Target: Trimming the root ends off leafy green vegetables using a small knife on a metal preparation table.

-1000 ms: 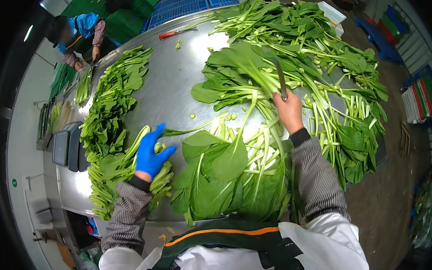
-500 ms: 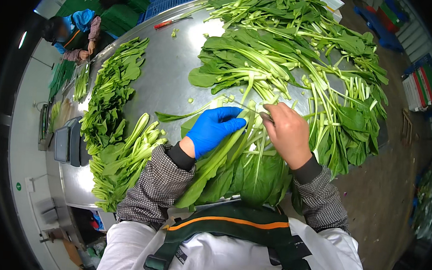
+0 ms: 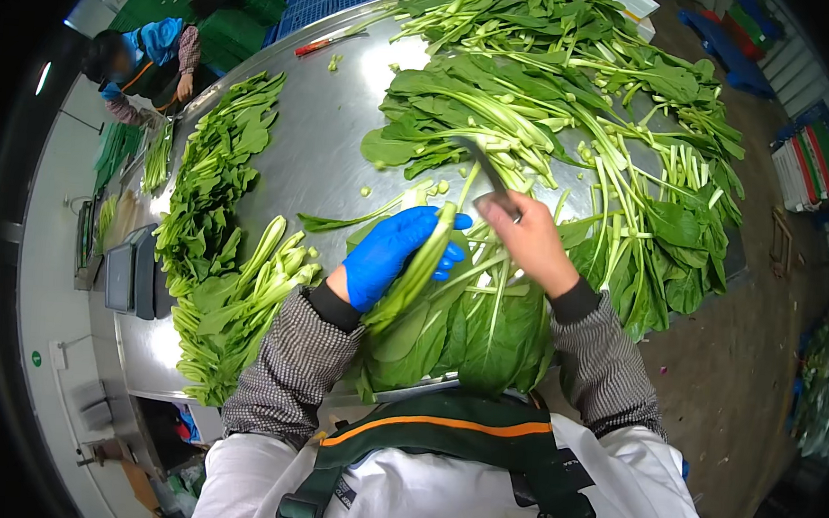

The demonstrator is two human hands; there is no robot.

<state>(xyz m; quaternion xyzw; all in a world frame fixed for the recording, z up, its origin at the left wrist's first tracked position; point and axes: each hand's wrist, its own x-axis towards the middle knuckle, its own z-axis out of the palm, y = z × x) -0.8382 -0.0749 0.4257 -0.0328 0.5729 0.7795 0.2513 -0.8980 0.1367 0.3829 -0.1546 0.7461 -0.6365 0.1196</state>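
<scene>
Head camera shows your gloved left hand (image 3: 381,262) curled around a bunch of green stalks (image 3: 424,264), fingers pressed against it, above the leafy heap (image 3: 495,345) at the near edge of the metal table (image 3: 317,149). Your bare right hand (image 3: 534,247) grips the handle of a curved knife (image 3: 488,171); its dark blade slants up and leftward, toward the far edge, near the bunch's pale end. Beyond your left sleeve, thick stalks (image 3: 260,297) lie toward the near left corner, beside a long row of leafy greens (image 3: 216,171) along the left edge. A broad pile of greens (image 3: 631,130) runs from the far edge down the right edge. Near the far edge lies a red-handled tool (image 3: 323,44). Past the left edge, a co-worker (image 3: 157,49) leans in.
</scene>
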